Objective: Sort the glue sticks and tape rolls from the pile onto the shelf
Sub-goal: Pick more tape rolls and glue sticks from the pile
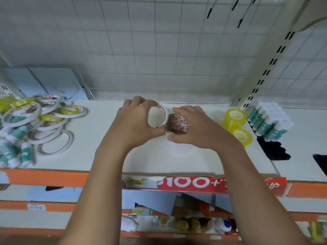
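I saw the shelf w/ a mixed pile of tape & glue at left, white tape stack mid, yellow tape rolls & grouped glue sticks at right.

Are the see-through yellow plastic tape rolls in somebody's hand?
No, the yellow tape rolls stand on the white shelf, while the left hand and right hand grip other rolls.

Two bare arms show from the lower edge upward. The left forearm and the right forearm are uncovered along all the length that is visible, smooth, and they become narrower toward the wrists. The left hand and the right hand are bare too, with rounded knuckles. The nails seem cut short, but the picture is soft there, so this is not sure.
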Available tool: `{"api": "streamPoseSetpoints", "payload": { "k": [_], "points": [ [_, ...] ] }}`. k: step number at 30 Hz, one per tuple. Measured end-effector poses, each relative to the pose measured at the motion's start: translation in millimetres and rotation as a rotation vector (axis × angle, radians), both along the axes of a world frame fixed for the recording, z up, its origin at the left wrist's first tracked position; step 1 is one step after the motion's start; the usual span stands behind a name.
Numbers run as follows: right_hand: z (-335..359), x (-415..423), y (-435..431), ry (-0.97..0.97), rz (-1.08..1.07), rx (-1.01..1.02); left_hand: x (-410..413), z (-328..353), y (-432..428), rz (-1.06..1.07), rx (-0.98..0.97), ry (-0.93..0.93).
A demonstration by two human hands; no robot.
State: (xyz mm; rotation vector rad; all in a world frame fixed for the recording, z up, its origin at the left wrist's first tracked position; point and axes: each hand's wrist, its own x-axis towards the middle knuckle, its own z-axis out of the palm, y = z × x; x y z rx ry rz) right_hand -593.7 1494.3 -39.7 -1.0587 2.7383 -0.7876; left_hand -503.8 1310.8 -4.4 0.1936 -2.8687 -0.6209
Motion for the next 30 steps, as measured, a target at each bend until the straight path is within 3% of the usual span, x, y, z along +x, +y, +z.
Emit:
{"api": "streamPoseSetpoints", "payload": {
  "k": [8, 14, 25, 30],
  "points": [
    [13, 0, 36, -0.239, -0.092, -0.022, -30, 3, 37, -0.257, -0.027, -0.041],
    [11, 7, 45, -0.245, -0.167, -0.006, -40, -11, 42, -0.321, -0.078, -0.115],
    [19, 1, 34, -0.264, -0.164, -0.003, -31, -21, 9, -0.167, 0.13, -0.27],
    [25, -1, 32, -0.268, -0.141, 0.045, -34, -20, 11, -0.156, 0.096, -0.249]
  ]
}}
